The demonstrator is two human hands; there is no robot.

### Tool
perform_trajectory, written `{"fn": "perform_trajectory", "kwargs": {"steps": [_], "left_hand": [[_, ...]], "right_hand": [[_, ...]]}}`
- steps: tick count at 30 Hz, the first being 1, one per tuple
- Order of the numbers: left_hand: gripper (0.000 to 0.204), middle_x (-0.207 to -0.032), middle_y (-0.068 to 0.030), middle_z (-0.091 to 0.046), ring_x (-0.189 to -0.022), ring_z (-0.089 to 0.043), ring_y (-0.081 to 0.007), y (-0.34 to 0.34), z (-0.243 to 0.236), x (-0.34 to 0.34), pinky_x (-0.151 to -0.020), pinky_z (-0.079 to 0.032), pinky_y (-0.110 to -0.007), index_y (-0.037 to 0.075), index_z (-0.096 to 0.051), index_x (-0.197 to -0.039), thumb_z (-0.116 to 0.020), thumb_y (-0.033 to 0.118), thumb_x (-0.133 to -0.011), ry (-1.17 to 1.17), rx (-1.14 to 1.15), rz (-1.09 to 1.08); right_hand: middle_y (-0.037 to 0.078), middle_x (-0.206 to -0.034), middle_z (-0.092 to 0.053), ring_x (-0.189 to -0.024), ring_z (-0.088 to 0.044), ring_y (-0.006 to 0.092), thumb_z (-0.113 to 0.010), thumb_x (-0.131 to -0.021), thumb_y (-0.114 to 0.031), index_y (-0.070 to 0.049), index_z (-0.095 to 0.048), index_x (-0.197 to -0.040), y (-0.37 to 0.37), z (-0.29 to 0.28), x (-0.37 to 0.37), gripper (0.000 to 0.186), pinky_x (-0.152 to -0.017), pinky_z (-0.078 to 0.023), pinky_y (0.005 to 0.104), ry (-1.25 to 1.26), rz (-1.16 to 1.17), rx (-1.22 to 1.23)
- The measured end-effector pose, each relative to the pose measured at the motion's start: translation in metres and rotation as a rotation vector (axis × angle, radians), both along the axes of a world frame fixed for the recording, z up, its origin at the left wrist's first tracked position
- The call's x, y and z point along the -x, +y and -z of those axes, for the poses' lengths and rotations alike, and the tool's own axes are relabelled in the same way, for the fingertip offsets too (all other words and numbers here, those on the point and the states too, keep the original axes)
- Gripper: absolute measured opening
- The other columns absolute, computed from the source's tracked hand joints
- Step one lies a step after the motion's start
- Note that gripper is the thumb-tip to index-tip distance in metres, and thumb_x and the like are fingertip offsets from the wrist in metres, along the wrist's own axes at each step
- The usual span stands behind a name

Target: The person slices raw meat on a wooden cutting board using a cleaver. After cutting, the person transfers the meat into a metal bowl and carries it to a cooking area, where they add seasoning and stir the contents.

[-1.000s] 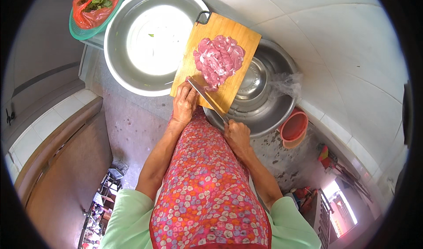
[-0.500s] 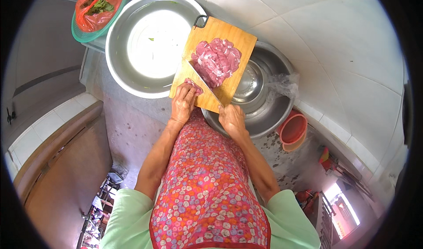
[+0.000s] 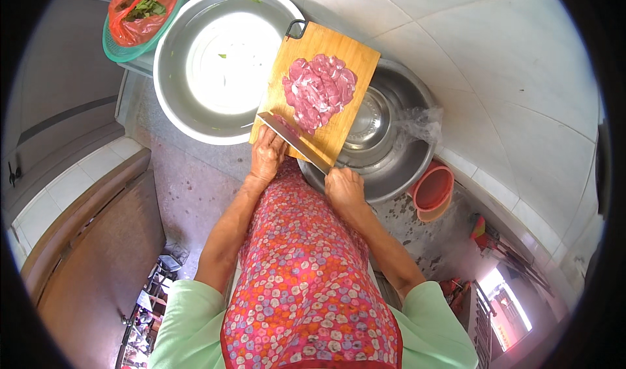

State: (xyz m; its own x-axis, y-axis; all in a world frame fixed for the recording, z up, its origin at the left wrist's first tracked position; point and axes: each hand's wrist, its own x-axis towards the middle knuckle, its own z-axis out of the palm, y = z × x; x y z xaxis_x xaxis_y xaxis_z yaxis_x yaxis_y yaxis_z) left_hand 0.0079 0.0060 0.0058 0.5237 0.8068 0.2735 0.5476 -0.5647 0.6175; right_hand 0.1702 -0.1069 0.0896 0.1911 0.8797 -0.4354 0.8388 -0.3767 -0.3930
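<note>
A wooden cutting board (image 3: 355,50) with a black handle lies across the edges of two metal basins. On it rests a pile of sliced raw red meat (image 3: 319,92). My right hand (image 3: 345,187) grips the handle of a kitchen knife (image 3: 297,143), whose blade slants over the board's near left part. Close behind the blade, my left hand (image 3: 267,155) is bent with its fingertips on a small piece of meat (image 3: 287,126). The blade partly hides that piece and the fingertips.
At left stands a large basin of water (image 3: 167,101) with green bits in it. A grey basin (image 3: 420,150) on the right holds a smaller metal bowl (image 3: 370,124) and clear plastic (image 3: 420,124). Also here are a red bucket (image 3: 433,187) and a red bag of greens (image 3: 140,16) in a green basket.
The knife has moved away from the pile, leftward and toward me, over the small piece under my left hand. My right hand has come slightly nearer. The left hand stays about where it was.
</note>
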Motion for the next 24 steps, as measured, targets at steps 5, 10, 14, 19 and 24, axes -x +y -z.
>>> {"fn": "perform_trajectory", "kwargs": {"steps": [5,10,14,19,24], "left_hand": [[0.032,-0.102,-0.0132,-0.058,-0.097,-0.054,-0.0344,0.003,-0.001,-0.001,-0.084,-0.046,-0.04,0.003,-0.065,-0.095,-0.067,-0.003,-0.064,-0.025,-0.011,-0.002],[0.028,-0.098,-0.0124,-0.06,-0.095,-0.055,-0.0316,0.007,-0.007,-0.002,-0.079,-0.049,-0.037,0.001,-0.066,-0.092,-0.069,-0.004,-0.064,-0.078,0.017,0.003],[0.027,-0.098,-0.0125,-0.059,-0.095,-0.055,-0.032,0.008,-0.01,-0.002,-0.079,-0.048,-0.037,0.001,-0.066,-0.092,-0.068,-0.003,-0.066,-0.013,-0.02,0.001],[0.027,-0.102,-0.0131,-0.058,-0.094,-0.055,-0.0322,0.003,-0.001,-0.001,-0.079,-0.048,-0.037,0.001,-0.065,-0.093,-0.068,-0.001,-0.067,-0.026,0.022,-0.01],[0.027,-0.103,-0.0133,-0.058,-0.095,-0.055,-0.032,0.006,-0.007,-0.002,-0.08,-0.048,-0.037,0.001,-0.065,-0.093,-0.068,-0.002,-0.066,-0.036,0.021,-0.012]], "right_hand": [[0.018,-0.079,-0.06,-0.079,-0.058,0.0367,-0.047,-0.082,-0.019,-0.004,-0.058,-0.076,0.008,0.002,0.005,0.02,-0.071,-0.045,0.0488,0.005,-0.003,0.097],[0.017,-0.087,-0.06,-0.084,-0.058,0.0351,-0.044,-0.084,-0.019,-0.006,-0.058,-0.082,0.048,0.003,0.024,0.019,-0.075,-0.044,0.0471,0.044,-0.038,-0.015],[0.018,-0.093,-0.059,-0.088,-0.057,0.0356,-0.043,-0.083,-0.015,-0.006,-0.058,-0.083,0.036,0.004,0.014,0.018,-0.076,-0.044,0.0476,0.075,-0.055,0.093],[0.02,-0.09,-0.059,-0.089,-0.058,0.0368,-0.045,-0.08,-0.013,-0.005,-0.059,-0.085,0.005,-0.007,0.004,0.017,-0.077,-0.045,0.0481,-0.003,0.014,0.257],[0.021,-0.085,-0.06,-0.084,-0.059,0.0383,-0.044,-0.082,-0.014,-0.003,-0.06,-0.079,0.06,0.006,0.026,0.019,-0.074,-0.046,0.0489,0.035,-0.023,0.033]]}}
